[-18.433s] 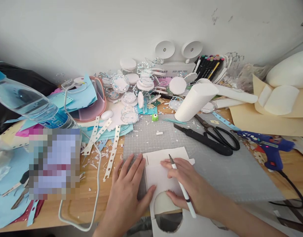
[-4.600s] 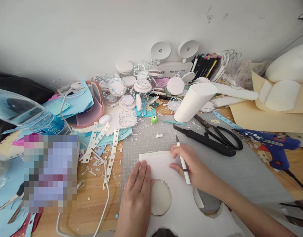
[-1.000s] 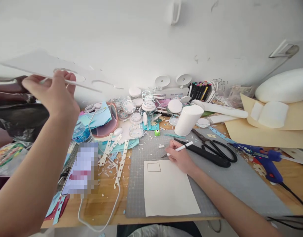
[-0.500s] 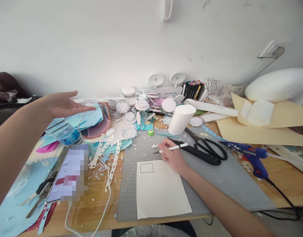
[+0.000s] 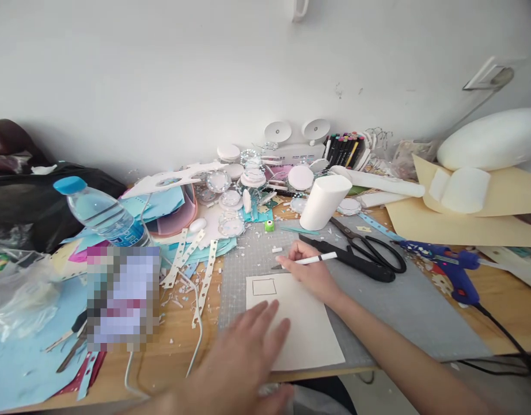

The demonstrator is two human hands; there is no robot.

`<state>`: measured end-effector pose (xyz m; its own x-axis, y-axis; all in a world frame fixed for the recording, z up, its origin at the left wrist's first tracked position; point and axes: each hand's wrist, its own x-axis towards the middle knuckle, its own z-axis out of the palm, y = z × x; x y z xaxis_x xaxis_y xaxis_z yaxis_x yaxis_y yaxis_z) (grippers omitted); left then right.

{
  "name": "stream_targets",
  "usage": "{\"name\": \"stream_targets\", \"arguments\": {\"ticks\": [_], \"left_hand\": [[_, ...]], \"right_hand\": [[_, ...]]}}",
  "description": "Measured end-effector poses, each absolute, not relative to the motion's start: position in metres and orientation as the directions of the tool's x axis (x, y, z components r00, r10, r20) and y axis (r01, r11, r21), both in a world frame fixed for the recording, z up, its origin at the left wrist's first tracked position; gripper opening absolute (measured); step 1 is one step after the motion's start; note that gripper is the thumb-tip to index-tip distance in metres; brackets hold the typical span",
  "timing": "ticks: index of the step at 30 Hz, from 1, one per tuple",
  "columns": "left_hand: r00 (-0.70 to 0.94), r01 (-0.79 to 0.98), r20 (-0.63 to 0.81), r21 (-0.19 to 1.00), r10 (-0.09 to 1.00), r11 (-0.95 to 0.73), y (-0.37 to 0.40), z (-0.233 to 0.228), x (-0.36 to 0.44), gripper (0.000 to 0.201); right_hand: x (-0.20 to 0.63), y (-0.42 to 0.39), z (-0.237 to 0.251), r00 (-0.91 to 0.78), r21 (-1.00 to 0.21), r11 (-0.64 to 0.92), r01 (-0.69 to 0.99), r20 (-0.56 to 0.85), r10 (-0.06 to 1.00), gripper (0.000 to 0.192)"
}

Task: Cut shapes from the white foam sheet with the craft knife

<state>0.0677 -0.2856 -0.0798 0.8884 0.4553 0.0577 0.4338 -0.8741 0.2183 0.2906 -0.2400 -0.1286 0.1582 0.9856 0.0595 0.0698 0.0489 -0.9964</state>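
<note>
- The pink tray (image 5: pixel 179 216), at about ten o'clock from the cream sheet (image 5: pixel 298 323), holds light blue paper scraps (image 5: pixel 155 204); a white cut-out board (image 5: pixel 170 181) lies across its top.
- A marker holder (image 5: pixel 345 151) at one o'clock, against the wall, stands packed with coloured markers; its own body is barely visible.
- The clear round cases (image 5: pixel 231 202) at eleven to twelve o'clock show white and glittery contents, too small to tell apart.
- A water bottle (image 5: pixel 101 213) with a blue cap lies tilted at ten o'clock, partly filled.
- The right hand (image 5: pixel 311 271) pinches a white craft knife (image 5: pixel 311 260) between thumb and fingers, blade toward nine o'clock, just above the sheet's top edge.
- The left hand (image 5: pixel 243 360), blurred, lies flat with fingers spread and nothing held, over the sheet's lower left corner at about seven o'clock.
- The cream sheet lies on the grey cutting mat (image 5: pixel 378 311), a small pencilled square (image 5: pixel 264 286) in its top left corner.
- Half a second earlier the left hand was raised at ten o'clock over the tray; a second earlier it held the cut-out board up there. The board now rests on the tray, and the hand has come down to the sheet. The right hand has kept its place.
</note>
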Motion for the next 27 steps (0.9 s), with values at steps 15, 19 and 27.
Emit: {"name": "stream_targets", "arguments": {"ticks": [15,19,27], "left_hand": [[0.891,0.453,0.228,-0.448,0.392,-0.771,-0.325,-0.135,0.134,0.041],[0.892,0.448,0.271,-0.442,0.361,-0.777,-0.321,-0.138,0.13,0.04],[0.947,0.291,0.211,-0.229,0.244,-0.929,-0.292,-0.119,0.106,0.056]], "right_hand": [[0.285,-0.238,-0.137,0.148,-0.936,0.032,0.351,0.089,0.985,0.027],[0.286,-0.237,-0.134,0.158,-0.948,0.028,0.317,0.082,0.984,0.032],[0.3,-0.237,-0.124,0.288,-0.994,0.043,0.105,0.072,0.955,0.029]]}}
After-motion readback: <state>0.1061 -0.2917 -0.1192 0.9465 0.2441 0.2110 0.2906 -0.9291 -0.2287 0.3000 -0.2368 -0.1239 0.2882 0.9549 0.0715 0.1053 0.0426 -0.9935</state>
